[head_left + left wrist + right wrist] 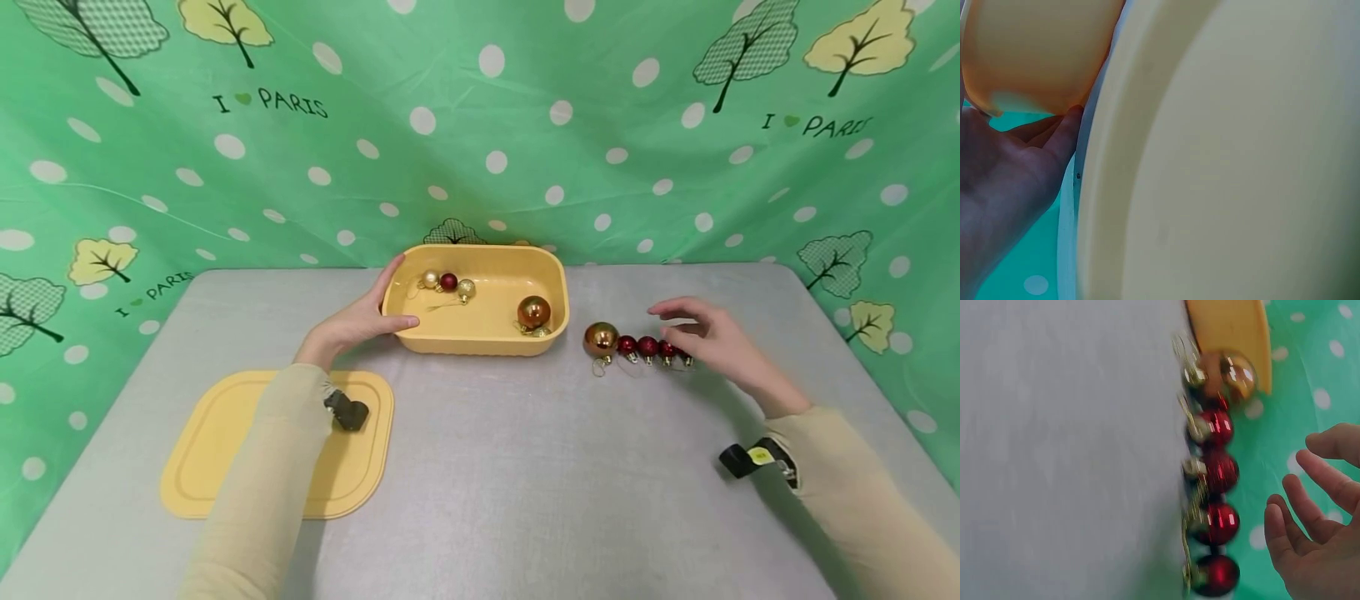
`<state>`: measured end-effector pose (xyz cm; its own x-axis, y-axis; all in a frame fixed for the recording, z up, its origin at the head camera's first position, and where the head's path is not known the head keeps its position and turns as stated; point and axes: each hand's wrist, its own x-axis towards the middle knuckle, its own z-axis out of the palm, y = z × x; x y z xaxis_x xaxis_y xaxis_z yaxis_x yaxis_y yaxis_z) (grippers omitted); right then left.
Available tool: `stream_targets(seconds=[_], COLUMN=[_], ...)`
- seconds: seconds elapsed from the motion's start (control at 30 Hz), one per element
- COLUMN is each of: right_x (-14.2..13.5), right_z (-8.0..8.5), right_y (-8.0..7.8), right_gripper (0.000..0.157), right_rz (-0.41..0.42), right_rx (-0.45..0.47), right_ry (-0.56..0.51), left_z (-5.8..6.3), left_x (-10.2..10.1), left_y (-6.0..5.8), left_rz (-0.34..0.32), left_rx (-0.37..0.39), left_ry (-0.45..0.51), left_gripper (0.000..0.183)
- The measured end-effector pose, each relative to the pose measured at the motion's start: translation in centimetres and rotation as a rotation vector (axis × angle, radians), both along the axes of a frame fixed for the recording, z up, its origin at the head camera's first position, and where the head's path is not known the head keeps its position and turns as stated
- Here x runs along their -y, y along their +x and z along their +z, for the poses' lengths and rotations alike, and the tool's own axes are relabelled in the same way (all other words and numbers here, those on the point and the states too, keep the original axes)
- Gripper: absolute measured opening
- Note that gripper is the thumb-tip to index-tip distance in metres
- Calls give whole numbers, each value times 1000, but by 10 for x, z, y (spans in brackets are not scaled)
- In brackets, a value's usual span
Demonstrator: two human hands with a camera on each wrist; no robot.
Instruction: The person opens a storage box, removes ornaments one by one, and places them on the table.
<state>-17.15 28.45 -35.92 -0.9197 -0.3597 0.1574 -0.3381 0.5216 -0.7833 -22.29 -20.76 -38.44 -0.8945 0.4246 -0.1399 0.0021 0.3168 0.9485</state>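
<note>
My left hand [357, 321] grips the left end of a yellow plastic box [480, 344], the thumb at its front rim and the fingers along its outer side. In the left wrist view the hand [1016, 156] shows beside the box wall [1041, 56]. Inside the box lie a large gold bauble [534, 311], a small dark red bauble [448, 282] and several small gold ones [467, 288]. My right hand [708, 337], fingers loosely bent and holding nothing, hovers over the right end of a row of small red baubles [1215, 522]. Another large gold bauble [602, 339] heads that row.
A yellow lid [352, 492] lies flat on the grey table [525, 467] at the left, partly under my left forearm. Green dotted cloth [495, 100] with printed trees hangs behind the table, close to the back of the box.
</note>
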Motion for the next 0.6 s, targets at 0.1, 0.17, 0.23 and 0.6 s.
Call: stream_targets(seconds=[0.1,0.17,0.23,0.6], right_x=[14,23,33,73], right_z=[0,1,4,4], right_y=[-1,-2,-2,-13], right_gripper=[29,28,29,30], right_rz=[32,40,46,144], right_rx=[-18,-29,-34,-2], right_ry=[-14,-10,-12,-85], left_z=[0,-1,-1,-3], left_x=[0,0,0,1], left_y=[0,0,0,-1], left_rz=[6,6,10,11], left_rx=[7,7,10,20], left_ry=[-3,0,-1,5], left_gripper=[107,107,107,107])
